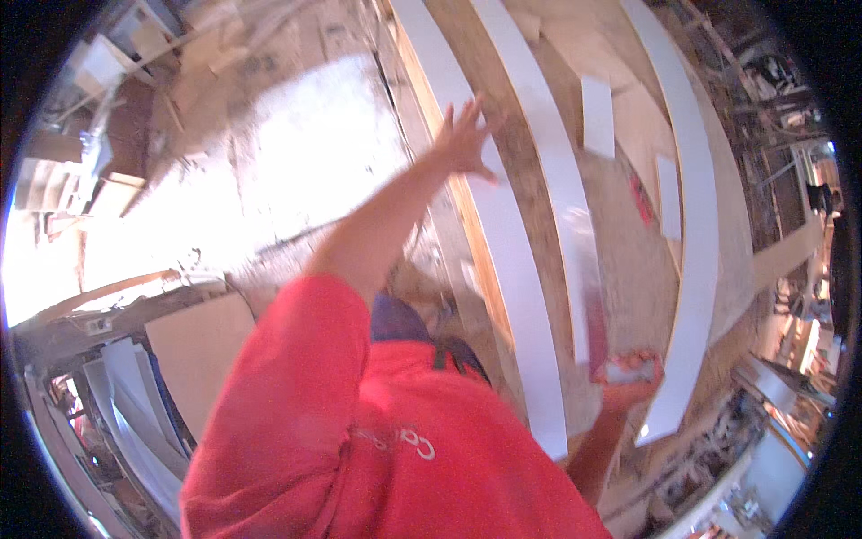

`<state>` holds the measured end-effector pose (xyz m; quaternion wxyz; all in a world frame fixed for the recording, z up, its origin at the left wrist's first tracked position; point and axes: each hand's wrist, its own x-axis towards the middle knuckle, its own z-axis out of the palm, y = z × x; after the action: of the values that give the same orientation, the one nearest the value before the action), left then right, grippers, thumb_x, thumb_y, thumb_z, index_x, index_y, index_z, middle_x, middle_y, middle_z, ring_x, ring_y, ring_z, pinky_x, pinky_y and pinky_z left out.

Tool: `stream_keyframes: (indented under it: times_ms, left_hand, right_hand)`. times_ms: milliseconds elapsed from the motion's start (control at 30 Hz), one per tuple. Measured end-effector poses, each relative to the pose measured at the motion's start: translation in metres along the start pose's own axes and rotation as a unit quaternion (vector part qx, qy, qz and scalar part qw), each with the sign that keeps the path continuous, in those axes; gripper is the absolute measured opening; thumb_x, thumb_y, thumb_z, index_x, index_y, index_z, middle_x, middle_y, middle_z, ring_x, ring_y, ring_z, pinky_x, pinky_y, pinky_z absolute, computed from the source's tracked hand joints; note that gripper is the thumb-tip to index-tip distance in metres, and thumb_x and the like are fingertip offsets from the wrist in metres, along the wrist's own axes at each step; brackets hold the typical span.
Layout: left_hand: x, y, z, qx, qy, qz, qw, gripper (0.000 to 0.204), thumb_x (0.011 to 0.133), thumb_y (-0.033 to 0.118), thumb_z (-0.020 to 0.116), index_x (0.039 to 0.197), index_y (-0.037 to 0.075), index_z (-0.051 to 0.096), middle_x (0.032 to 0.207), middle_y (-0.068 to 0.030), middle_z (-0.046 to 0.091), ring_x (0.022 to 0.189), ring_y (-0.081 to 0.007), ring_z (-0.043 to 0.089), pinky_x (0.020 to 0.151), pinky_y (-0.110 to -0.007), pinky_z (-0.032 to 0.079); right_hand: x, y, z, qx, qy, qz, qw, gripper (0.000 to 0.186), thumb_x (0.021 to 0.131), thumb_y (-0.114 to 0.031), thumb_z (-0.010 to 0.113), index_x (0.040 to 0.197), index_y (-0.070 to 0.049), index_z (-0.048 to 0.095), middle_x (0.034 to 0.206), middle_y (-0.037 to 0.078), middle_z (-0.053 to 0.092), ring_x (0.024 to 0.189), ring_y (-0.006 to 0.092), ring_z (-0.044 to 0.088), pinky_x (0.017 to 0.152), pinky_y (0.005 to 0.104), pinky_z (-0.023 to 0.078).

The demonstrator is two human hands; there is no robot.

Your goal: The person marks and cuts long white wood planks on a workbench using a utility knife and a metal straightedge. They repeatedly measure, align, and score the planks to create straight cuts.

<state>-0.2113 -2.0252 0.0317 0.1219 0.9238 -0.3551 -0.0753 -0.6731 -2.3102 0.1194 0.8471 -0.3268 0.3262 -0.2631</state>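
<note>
My left hand (465,145) is stretched out with its fingers spread, at the nearest long white strip (516,260); whether it touches the strip I cannot tell. My right hand (636,373) is closed round a pale grey object (620,371), beside the lower end of the middle white strip (558,166). A blurred dark red piece (595,331) reaches up from that hand along the strip's end; motion smear hides its kind and whether it joins the grey object. A third long white strip (696,189) lies farther right.
The strips lie on a brown wooden work surface (628,287). Two short white pieces, one upper (597,117) and one lower (667,198), lie between the strips near a small red item (640,199). Cluttered racks (763,99) stand at right; boards (202,350) lean at lower left.
</note>
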Motion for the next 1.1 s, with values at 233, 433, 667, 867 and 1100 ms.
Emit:
stream_keyframes:
  times_ms: [233, 433, 667, 867, 1100]
  left_hand:
    - [-0.093, 0.049, 0.021, -0.253, 0.243, -0.214, 0.912, 0.073, 0.086, 0.051, 0.08, 0.136, 0.004, 0.054, 0.138, -0.0219, 0.053, 0.127, -0.0382, 0.057, 0.103, -0.049, 0.05]
    - [-0.142, 0.076, 0.057, -0.385, 0.083, -0.328, 0.859, 0.067, 0.088, 0.057, 0.078, 0.12, 0.0, 0.061, 0.102, -0.0191, 0.071, 0.1, -0.0321, 0.071, 0.087, -0.045, 0.056]
    - [-0.135, 0.1, 0.078, -0.526, 0.013, -0.321, 0.788, 0.058, 0.089, 0.048, 0.081, 0.108, -0.002, 0.058, 0.08, -0.0127, 0.073, 0.07, -0.0253, 0.075, 0.064, -0.039, 0.058]
    - [-0.132, 0.104, 0.061, -0.554, -0.024, -0.32, 0.768, 0.046, 0.092, 0.037, 0.08, 0.105, 0.0, 0.058, 0.078, -0.011, 0.071, 0.066, -0.02, 0.073, 0.056, -0.034, 0.058]
    - [-0.084, 0.035, 0.054, -0.479, -0.042, -0.224, 0.848, 0.04, 0.09, 0.04, 0.077, 0.101, 0.002, 0.071, 0.078, -0.0092, 0.072, 0.062, -0.0213, 0.071, 0.062, -0.04, 0.059]
  right_hand:
    - [0.057, 0.011, -0.061, -0.181, 0.301, -0.122, 0.928, 0.049, 0.095, -0.037, 0.066, 0.129, -0.002, 0.061, 0.114, 0.013, 0.062, 0.105, 0.0279, 0.062, 0.093, 0.0495, 0.053]
    - [-0.044, 0.05, -0.096, -0.744, 0.055, -0.384, 0.545, 0.08, 0.089, -0.041, 0.075, 0.153, -0.003, 0.046, 0.151, 0.025, 0.046, 0.141, 0.0453, 0.044, 0.115, 0.065, 0.035]
    - [-0.164, 0.094, -0.089, -0.851, -0.029, -0.14, 0.505, 0.108, 0.073, -0.06, 0.082, 0.158, -0.009, 0.04, 0.152, 0.027, 0.045, 0.14, 0.0512, 0.042, 0.116, 0.0689, 0.029]
    - [-0.161, 0.074, -0.08, -0.834, -0.064, -0.112, 0.536, 0.101, 0.065, -0.028, 0.092, 0.153, -0.007, 0.047, 0.134, 0.028, 0.056, 0.126, 0.0492, 0.053, 0.105, 0.0618, 0.044]
    - [-0.149, 0.09, -0.027, -0.818, -0.096, -0.222, 0.521, 0.094, 0.066, -0.017, 0.087, 0.151, -0.008, 0.048, 0.136, 0.022, 0.059, 0.127, 0.0454, 0.052, 0.104, 0.0559, 0.047]
